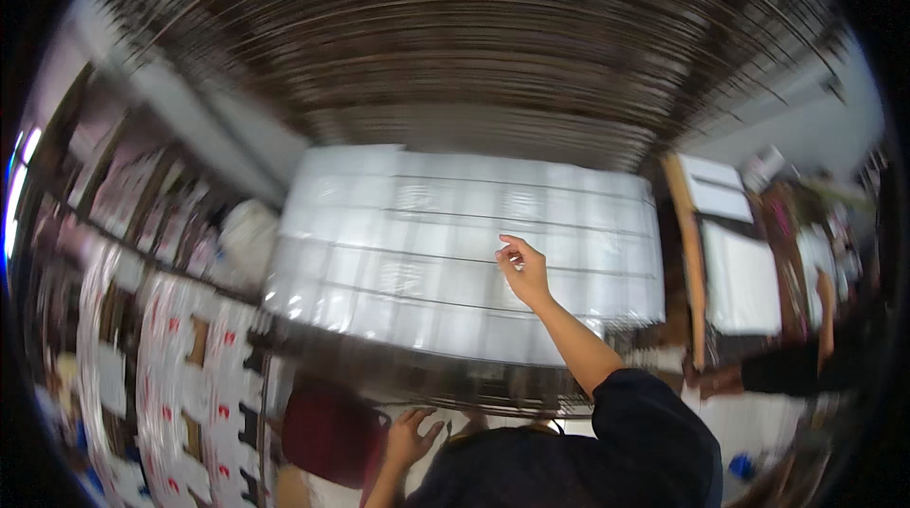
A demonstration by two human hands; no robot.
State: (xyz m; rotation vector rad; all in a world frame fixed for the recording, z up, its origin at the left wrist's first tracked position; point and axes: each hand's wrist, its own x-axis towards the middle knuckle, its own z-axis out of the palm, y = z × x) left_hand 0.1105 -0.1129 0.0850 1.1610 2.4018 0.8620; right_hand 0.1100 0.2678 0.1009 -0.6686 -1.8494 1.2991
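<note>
Thumb parted from bent fingers, the right hand (526, 276) is over the white sheets (445, 238) laid across the wire rack (493, 396), while the left hand (408, 439), fingers loosely spread, hangs off its near edge beside a red seat (327, 432).

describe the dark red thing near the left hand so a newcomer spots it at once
Find the wide, pale, shiny surface crossed by dark lines, mid-picture. Below its left part, left of the person's left hand, sits a rounded dark red shape, probably a seat. Its solid red sets it apart from the white, red-marked stacks farther left.
</note>
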